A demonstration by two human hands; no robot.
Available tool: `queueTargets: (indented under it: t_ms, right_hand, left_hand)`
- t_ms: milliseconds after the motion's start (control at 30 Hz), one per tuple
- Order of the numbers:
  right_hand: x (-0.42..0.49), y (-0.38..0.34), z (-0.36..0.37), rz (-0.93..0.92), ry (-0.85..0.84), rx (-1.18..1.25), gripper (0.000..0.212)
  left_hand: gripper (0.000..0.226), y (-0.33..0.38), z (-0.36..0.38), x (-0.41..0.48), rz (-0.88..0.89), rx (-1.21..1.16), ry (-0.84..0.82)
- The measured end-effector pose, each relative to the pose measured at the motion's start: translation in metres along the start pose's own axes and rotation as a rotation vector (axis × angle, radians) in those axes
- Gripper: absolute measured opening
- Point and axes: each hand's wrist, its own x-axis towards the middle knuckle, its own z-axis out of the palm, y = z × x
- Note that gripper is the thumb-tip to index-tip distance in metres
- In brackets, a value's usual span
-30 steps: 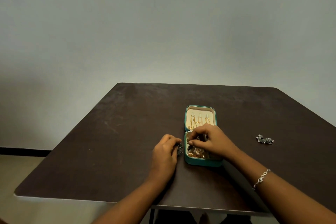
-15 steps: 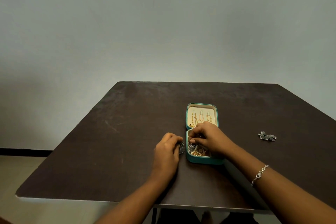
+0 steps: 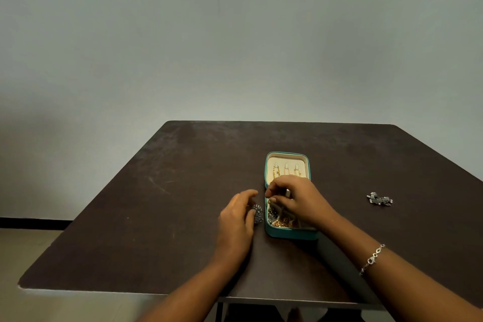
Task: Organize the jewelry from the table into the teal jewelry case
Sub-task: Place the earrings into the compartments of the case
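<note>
On my feed the teal jewelry case (image 3: pixel 289 235) lay open on the dark surface (image 3: pixel 156 217), a little toward 3 o'clock from its centre. Its cream-lined lid (image 3: pixel 287 160) lay flat at the base's 12 o'clock. Thin gold chains (image 3: pixel 276 171) hung in a row inside the lid, and a tangle of gold pieces (image 3: pixel 282 223) sat in the base.

The right hand (image 3: pixel 300 198) hovered over the case, where base meets lid. Its fingers (image 3: pixel 269 194) were curled, with thumb and forefinger tips drawn close together. Whether they pinched anything, I could not tell. A silver bracelet (image 3: pixel 372 259) circled that wrist.

The left hand (image 3: pixel 235 219) rested on the surface at the base's 9 o'clock. Its fingers were loose and slightly spread, the forefinger stretched toward 1 o'clock. They touched a small silver ornament (image 3: pixel 258 213) lying just beside the case wall, outside it.

A second silver cluster (image 3: pixel 380 199) lay alone at the case's 3 o'clock, well apart from both hands.
</note>
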Motion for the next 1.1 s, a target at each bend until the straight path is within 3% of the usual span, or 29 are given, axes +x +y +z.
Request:
queueTargets:
  t_ms: [133, 333, 567, 867, 1100]
  right_hand:
    - [0.005, -0.01, 0.005, -0.102, -0.046, -0.037, 0.013]
    - [0.008, -0.015, 0.014, -0.102, -0.095, -0.082, 0.01]
    - [0.01, -0.006, -0.011, 0.024, -0.051, 0.072, 0.009]
    - [0.004, 0.002, -0.016, 0.091, -0.181, 0.046, 0.01]
    - [0.007, 0.002, -0.011, 0.084, -0.21, 0.043, 0.01]
  left_hand:
    - [0.054, 0.005, -0.001, -0.002, -0.044, -0.039, 0.036]
    - [0.069, 0.008, -0.003, -0.004, -0.062, -0.114, 0.052]
    - [0.048, 0.004, -0.001, -0.005, 0.012, -0.044, 0.045]
    - [0.042, 0.0, 0.0, -0.002, 0.006, 0.111, -0.178]
    - [0.028, -0.002, 0.002, -0.002, 0.038, 0.112, -0.134]
